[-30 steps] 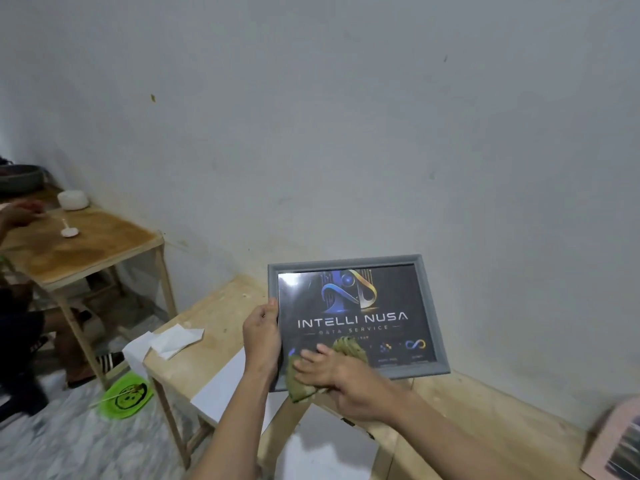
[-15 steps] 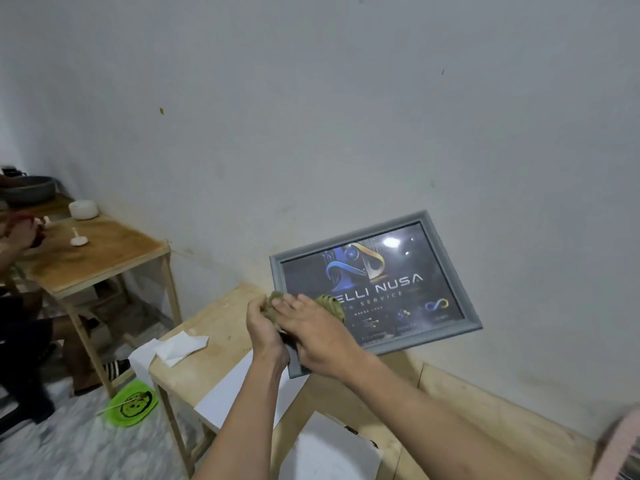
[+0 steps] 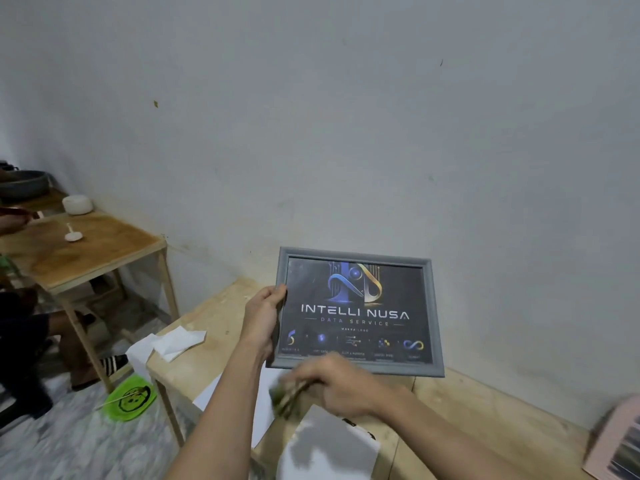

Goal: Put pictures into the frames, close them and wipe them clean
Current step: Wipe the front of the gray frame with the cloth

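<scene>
Grey picture frame, upright above table: left hand grips its left edge; right hand clutches green cloth below it.

"INTELLI NUSA DATA SERVICE", framed picture

What I can count

One grey picture frame, one green cloth, two wooden tables, one green plate.

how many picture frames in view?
2. A grey wooden frame with a dark logo print, held upright by the left hand above the pale wooden table; a pink frame at the right edge, cropped. More may be out of shot.
</scene>
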